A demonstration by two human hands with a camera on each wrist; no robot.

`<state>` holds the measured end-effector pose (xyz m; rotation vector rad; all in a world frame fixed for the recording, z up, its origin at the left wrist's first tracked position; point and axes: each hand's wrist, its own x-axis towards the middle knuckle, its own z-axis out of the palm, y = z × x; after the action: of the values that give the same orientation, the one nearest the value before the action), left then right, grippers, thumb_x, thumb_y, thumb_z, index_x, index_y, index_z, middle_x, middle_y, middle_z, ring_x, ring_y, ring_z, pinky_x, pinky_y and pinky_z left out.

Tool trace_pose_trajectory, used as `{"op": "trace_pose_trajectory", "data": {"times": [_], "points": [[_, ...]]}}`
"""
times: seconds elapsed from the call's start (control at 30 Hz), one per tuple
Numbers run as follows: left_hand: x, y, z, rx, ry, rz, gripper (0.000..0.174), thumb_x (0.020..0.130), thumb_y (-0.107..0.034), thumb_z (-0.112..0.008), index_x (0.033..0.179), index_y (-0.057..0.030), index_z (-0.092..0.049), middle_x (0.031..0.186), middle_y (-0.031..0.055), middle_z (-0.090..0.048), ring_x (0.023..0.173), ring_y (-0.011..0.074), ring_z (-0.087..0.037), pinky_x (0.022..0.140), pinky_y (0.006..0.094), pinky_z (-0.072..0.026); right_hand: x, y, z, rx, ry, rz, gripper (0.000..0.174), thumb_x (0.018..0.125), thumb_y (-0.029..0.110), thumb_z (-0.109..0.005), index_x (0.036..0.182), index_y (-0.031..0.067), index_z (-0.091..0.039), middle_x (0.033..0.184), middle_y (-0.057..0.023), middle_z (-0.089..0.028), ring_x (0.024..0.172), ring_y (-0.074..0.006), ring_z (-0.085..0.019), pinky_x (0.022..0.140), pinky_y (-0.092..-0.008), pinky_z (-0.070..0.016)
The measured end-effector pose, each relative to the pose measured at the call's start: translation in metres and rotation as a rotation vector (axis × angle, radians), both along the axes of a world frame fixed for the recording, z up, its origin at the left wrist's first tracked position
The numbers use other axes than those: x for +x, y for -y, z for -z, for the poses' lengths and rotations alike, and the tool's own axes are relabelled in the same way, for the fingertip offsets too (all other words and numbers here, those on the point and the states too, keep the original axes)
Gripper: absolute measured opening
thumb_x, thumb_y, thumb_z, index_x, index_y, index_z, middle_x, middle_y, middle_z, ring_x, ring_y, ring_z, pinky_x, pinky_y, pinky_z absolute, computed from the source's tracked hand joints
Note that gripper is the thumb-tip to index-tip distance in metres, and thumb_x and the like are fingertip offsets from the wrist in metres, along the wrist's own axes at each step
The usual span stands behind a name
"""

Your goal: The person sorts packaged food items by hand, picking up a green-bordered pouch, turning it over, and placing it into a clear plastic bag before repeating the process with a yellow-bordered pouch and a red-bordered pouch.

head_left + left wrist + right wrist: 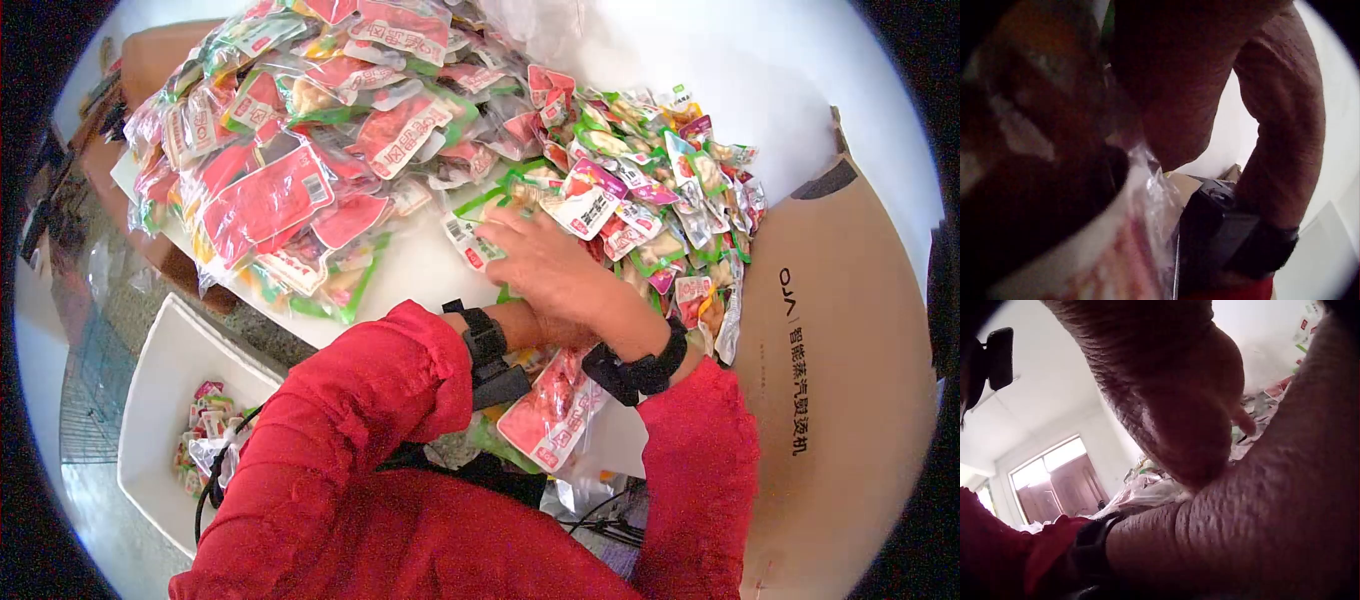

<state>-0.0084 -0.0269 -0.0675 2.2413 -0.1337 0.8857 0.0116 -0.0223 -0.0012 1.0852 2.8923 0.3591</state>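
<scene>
My right hand (545, 260) reaches across to the left over my left wrist, its fingers pinching a small snack packet (465, 242) with a green edge and a barcode label. Under it, my left hand (560, 332) is mostly hidden, and I cannot tell what its fingers do. Clear crinkled plastic (1160, 187) sits close to the camera in the left wrist view. A red-and-white packet (550, 412) lies below the crossed wrists. Just right of the hands is a heap of small snack packets (640, 190).
Large clear bags of red-labelled packets (330, 130) are piled at the back left of the white table (410, 270). At the lower left, a white bin (150, 430) holds several small packets. A tall cardboard box (840, 360) stands along the right side.
</scene>
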Motion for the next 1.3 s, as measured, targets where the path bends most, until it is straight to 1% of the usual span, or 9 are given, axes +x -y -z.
{"op": "trace_pose_trajectory", "data": {"times": [0.23, 0.37, 0.43, 0.5, 0.53, 0.67, 1.07, 1.17, 1.3], "points": [[-0.007, -0.001, -0.003, -0.032, 0.057, -0.001, 0.023, 0.083, -0.025, -0.043, 0.096, -0.0073, -0.051, 0.082, 0.0200, -0.056, 0.078, 0.0352, -0.055, 0.070, 0.0449, -0.0427, 0.013, -0.010, -0.052, 0.125, -0.251, -0.055, 0.019, 0.072, 0.013, -0.055, 0.090, 0.0089, -0.058, 0.103, -0.0074, -0.055, 0.105, -0.0256, -0.047, 0.086, -0.0369, -0.0386], [-0.003, -0.004, 0.000, -0.139, -0.156, -0.102, 0.023, 0.087, -0.023, -0.039, 0.097, -0.0079, -0.052, 0.083, 0.0158, -0.056, 0.078, 0.0311, -0.056, 0.071, 0.0384, -0.0444, 0.036, 0.015, -0.076, -0.270, -1.490, 0.329, 0.023, 0.085, 0.010, -0.044, 0.105, 0.0018, -0.050, 0.101, -0.0078, -0.056, 0.092, -0.0139, -0.053, 0.082, -0.0306, -0.0428], [0.009, -0.013, 0.017, -0.384, -0.135, -0.073, 0.022, 0.083, -0.022, -0.043, 0.093, -0.0054, -0.054, 0.084, 0.0137, -0.058, 0.077, 0.0287, -0.057, 0.069, 0.0378, -0.0448, 0.046, 0.022, -0.077, -0.155, -1.637, 0.322, 0.014, 0.084, 0.011, -0.046, 0.093, 0.0022, -0.052, 0.086, -0.0031, -0.055, 0.079, -0.0084, -0.052, 0.070, -0.0216, -0.0432], [0.027, -0.024, 0.026, 0.020, 0.383, -0.297, 0.023, 0.082, -0.020, -0.045, 0.097, -0.0063, -0.055, 0.086, 0.0073, -0.059, 0.074, 0.0229, -0.058, 0.069, 0.0363, -0.0455, 0.073, 0.036, -0.066, -0.119, -1.881, 0.380, 0.013, 0.082, 0.009, -0.044, 0.091, 0.0033, -0.052, 0.081, -0.0015, -0.054, 0.073, -0.0068, -0.051, 0.065, -0.0202, -0.0423], [0.015, -0.015, 0.011, -0.470, 0.237, -0.089, 0.026, 0.082, -0.024, -0.046, 0.099, -0.0067, -0.056, 0.087, 0.0049, -0.059, 0.074, 0.0204, -0.057, 0.067, 0.0356, -0.0451, 0.084, 0.044, -0.058, -0.160, -1.937, 0.444, 0.011, 0.081, 0.008, -0.044, 0.087, 0.0038, -0.052, 0.079, -0.0001, -0.053, 0.068, -0.0052, -0.048, 0.060, -0.0193, -0.0406], [0.016, -0.040, 0.016, -1.233, -0.181, 0.183, 0.041, 0.084, -0.040, -0.042, 0.109, -0.0079, -0.053, 0.090, 0.0014, -0.058, 0.078, 0.0135, -0.054, 0.064, 0.0293, -0.0419, 0.113, 0.063, -0.017, 0.051, -1.807, 0.722, 0.008, 0.079, 0.009, -0.046, 0.081, 0.0030, -0.051, 0.074, 0.0014, -0.050, 0.069, -0.0066, -0.045, 0.064, -0.0204, -0.0376], [-0.001, -0.025, -0.018, -1.524, 0.211, 0.202, 0.030, 0.084, -0.022, -0.054, 0.108, -0.0065, -0.048, 0.100, 0.0042, -0.057, 0.088, 0.0142, -0.056, 0.077, 0.0292, -0.0463, 0.105, 0.067, 0.016, -0.357, -2.094, 0.317, 0.030, 0.087, 0.025, -0.044, 0.107, 0.0014, -0.045, 0.093, -0.0057, -0.055, 0.085, -0.0117, -0.053, 0.078, -0.0248, -0.0413], [-0.001, -0.026, -0.016, -1.537, 0.267, 0.172, 0.028, 0.084, -0.021, -0.053, 0.107, -0.0061, -0.049, 0.098, 0.0041, -0.057, 0.088, 0.0140, -0.056, 0.076, 0.0278, -0.0458, 0.119, 0.073, 0.030, -0.442, -1.660, 0.489, 0.027, 0.085, 0.020, -0.049, 0.104, 0.0019, -0.046, 0.093, -0.0043, -0.055, 0.084, -0.0111, -0.053, 0.076, -0.0241, -0.0422], [0.002, -0.028, -0.008, -1.461, 0.234, 0.170, 0.029, 0.084, -0.022, -0.053, 0.108, -0.0061, -0.049, 0.097, 0.0035, -0.057, 0.087, 0.0137, -0.056, 0.074, 0.0281, -0.0453, 0.121, 0.073, 0.028, -0.277, -1.920, 0.509, 0.014, 0.082, 0.015, -0.053, 0.089, 0.0030, -0.052, 0.082, -0.0008, -0.056, 0.077, -0.0080, -0.053, 0.070, -0.0226, -0.0427]]}}
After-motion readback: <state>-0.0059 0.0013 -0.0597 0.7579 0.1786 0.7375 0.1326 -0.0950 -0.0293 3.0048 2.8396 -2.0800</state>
